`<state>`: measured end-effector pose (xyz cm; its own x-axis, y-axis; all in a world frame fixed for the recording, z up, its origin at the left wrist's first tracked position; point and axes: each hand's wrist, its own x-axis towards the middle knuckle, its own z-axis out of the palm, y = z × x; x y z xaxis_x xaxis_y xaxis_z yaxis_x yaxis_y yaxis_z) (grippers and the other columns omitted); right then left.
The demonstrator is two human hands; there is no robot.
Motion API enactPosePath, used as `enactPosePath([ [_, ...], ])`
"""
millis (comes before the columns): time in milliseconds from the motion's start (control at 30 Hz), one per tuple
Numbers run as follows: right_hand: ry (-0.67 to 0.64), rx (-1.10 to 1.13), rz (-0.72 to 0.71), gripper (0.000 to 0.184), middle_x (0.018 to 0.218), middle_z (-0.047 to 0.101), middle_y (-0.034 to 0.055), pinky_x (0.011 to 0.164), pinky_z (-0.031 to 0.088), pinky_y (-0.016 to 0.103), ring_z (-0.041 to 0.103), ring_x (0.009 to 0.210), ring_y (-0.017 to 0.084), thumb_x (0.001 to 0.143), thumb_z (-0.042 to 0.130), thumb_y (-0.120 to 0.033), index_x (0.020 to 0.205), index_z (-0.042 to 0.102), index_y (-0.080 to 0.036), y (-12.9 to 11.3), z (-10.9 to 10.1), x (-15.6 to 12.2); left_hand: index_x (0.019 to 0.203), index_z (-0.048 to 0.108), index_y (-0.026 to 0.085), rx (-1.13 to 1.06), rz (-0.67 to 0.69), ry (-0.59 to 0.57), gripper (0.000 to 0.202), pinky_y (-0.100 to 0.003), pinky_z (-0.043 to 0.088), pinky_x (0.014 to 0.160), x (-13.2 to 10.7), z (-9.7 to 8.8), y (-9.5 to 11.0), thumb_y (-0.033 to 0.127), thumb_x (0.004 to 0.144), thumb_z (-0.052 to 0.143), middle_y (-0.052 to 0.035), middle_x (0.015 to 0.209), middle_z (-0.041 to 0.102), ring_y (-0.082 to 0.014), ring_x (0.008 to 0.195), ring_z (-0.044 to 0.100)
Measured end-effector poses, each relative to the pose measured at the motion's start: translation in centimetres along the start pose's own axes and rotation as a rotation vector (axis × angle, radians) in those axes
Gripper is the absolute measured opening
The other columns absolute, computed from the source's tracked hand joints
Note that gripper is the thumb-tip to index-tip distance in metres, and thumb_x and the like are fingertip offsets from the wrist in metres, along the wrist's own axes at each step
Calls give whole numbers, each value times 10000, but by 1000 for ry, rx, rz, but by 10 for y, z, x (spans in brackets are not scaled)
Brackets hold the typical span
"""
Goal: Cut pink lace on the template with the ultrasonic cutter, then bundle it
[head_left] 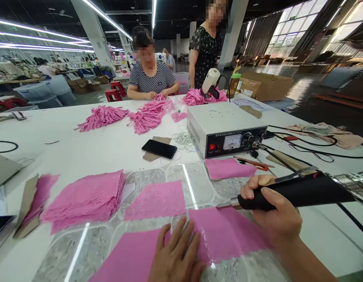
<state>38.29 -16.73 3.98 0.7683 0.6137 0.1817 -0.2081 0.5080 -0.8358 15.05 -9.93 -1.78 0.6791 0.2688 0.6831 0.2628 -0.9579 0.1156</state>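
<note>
My left hand [175, 254] lies flat, fingers spread, on pink fabric [228, 235] at the near edge of the table. My right hand [272, 207] is closed around a black-handled tool [299, 192]; its metal tip [225, 205] points left and sits at the top edge of that fabric. The tool's cable runs to a white control box [225, 127] behind it. A single pink square [156, 199] lies just beyond my left hand. A stack of pink squares [86, 199] sits to the left, all over a clear glass sheet [196, 184].
A black phone [159, 149] lies on cardboard mid-table. Bundles of pink strips [102, 116] are heaped at the far side, where one person sits and another stands. Orange-handled scissors [253, 162], another pink piece [228, 168] and black cables [316, 150] lie right of the box.
</note>
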Motion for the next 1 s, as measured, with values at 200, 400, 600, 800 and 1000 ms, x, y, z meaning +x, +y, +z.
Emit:
enactPosePath([
  [200, 35, -9, -37, 97, 702, 528, -9, 486, 475, 279, 513, 528, 124, 681, 678, -250, 714, 596, -211, -5, 2, 3, 1029, 694, 195, -4, 3, -1, 296, -350, 242, 1106, -1, 0, -2, 420, 970, 510, -50, 1112, 727, -209, 1119, 619],
  [400, 145, -13, -109, 85, 686, 523, -22, 508, 474, 259, 497, 536, 109, 654, 644, -208, 712, 582, -209, -21, -13, 11, 1062, 686, 196, -13, 5, -19, 299, -355, 230, 1116, -2, 1, -3, 427, 960, 525, -54, 1126, 720, -210, 1141, 609],
  [600, 123, -24, -109, 89, 690, 524, -16, 491, 465, 269, 495, 525, 112, 661, 656, -222, 708, 582, -207, -18, -17, 7, 1067, 687, 198, -9, 4, -28, 304, -354, 224, 1121, -1, 1, -2, 435, 960, 529, -57, 1128, 722, -208, 1133, 614],
  [800, 79, -14, -105, 86, 705, 539, -17, 495, 482, 270, 522, 537, 118, 680, 661, -221, 735, 597, -213, -13, -18, 6, 1091, 686, 203, -26, -5, -65, 304, -361, 199, 1140, -5, 1, -3, 439, 941, 567, -46, 1186, 703, -224, 1155, 603],
  [1000, 71, -25, -115, 113, 704, 534, -15, 495, 471, 282, 527, 536, 128, 695, 684, -252, 712, 579, -215, -11, -13, 8, 1109, 687, 218, -44, -16, -55, 295, -349, 202, 1137, -9, 4, -7, 431, 940, 574, -39, 1184, 705, -218, 1143, 612],
])
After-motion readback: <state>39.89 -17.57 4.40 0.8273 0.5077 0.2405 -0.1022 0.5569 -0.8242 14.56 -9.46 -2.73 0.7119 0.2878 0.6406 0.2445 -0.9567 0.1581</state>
